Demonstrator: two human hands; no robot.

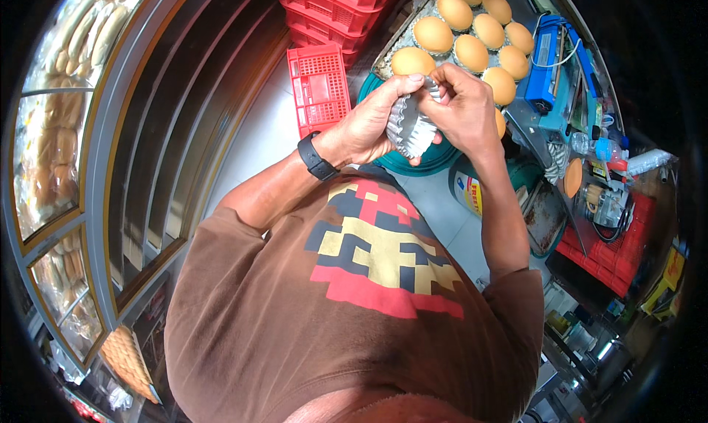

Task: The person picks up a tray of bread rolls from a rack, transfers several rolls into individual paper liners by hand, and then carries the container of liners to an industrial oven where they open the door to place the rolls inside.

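Observation:
Between my two hands, in front of my chest, is a silver fluted baking tin (410, 128), tilted so its hollow inside shows. My left hand (363, 130), with a black watch on the wrist, grips the tin, thumb at the upper rim and fingertips around the lower side. My right hand (470, 104) is closed at the tin's right rim, its fingers bent inward; what the fingertips pinch there is partly hidden. Just beyond my hands, several round golden buns (434, 35) sit in fluted tins on a worn metal tray (394, 41).
Red plastic crates (332, 10) are stacked at the far left, with one lower crate (319, 91) nearer. Beneath my hands stands a green round container (424, 163). A blue device (543, 65) and a bottle (605, 149) lie to the right. Bread fills the display case (90, 165) at left.

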